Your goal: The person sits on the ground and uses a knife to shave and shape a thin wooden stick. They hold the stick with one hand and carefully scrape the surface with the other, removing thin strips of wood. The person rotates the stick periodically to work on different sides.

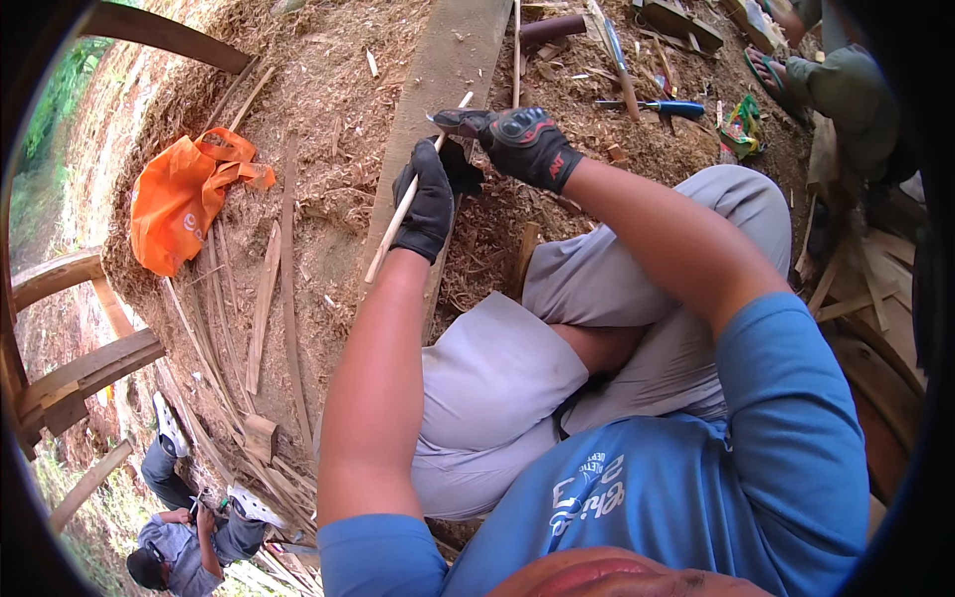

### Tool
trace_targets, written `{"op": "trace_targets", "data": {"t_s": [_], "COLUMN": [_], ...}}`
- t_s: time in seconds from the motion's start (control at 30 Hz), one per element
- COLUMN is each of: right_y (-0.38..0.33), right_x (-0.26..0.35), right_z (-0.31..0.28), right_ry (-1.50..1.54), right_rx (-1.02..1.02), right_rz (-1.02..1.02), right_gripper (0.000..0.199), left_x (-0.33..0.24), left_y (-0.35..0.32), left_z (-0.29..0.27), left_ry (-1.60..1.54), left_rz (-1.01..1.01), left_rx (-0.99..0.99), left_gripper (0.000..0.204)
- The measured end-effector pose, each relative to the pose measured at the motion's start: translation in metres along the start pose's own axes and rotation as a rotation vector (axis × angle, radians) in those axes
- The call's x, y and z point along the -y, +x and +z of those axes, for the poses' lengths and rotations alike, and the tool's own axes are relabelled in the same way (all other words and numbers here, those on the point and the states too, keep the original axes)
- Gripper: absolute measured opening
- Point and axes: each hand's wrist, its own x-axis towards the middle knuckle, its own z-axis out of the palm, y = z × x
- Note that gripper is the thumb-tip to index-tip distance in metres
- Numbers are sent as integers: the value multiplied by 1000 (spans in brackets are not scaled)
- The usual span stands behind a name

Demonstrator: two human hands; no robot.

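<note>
My left hand point(426, 204), in a black glove, is closed round a thin pale wooden stick point(382, 249) that slants up and to the right. My right hand point(525, 141), in a black glove with red marks and a knuckle guard, grips what looks like a small knife point(450, 119). Its short metal tip lies against the upper part of the stick, just above my left fingers; most of the handle is hidden in the glove. Under both hands runs a long, wide wooden plank point(448, 60).
Wood shavings cover the ground. An orange bag point(174, 204) and several wooden strips point(264, 308) lie at left. A blue-handled screwdriver point(676, 107) and a blue chisel-like tool point(615, 50) lie far right. Other people sit at lower left point(189, 547) and upper right point(846, 99).
</note>
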Motion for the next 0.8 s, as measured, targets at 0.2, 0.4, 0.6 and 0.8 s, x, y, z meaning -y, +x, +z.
{"op": "trace_targets", "data": {"t_s": [0.2,0.4,0.6,0.8], "right_y": [-3,2,10,9], "right_x": [33,10,-5,3], "right_z": [-14,-8,-19,-27], "right_ry": [-120,-79,-84,7], "right_rx": [169,100,208,98], "right_rz": [27,56,85,77], "right_gripper": [35,22,48,41], "left_x": [-1,-9,-14,-14], "left_y": [2,-2,-5,-8], "left_z": [1,1,5,4], "left_ry": [-120,-215,-275,-219], "left_rz": [15,-91,-143,-112], "left_rx": [35,101,85,112], "left_gripper": [59,62,62,66]}}
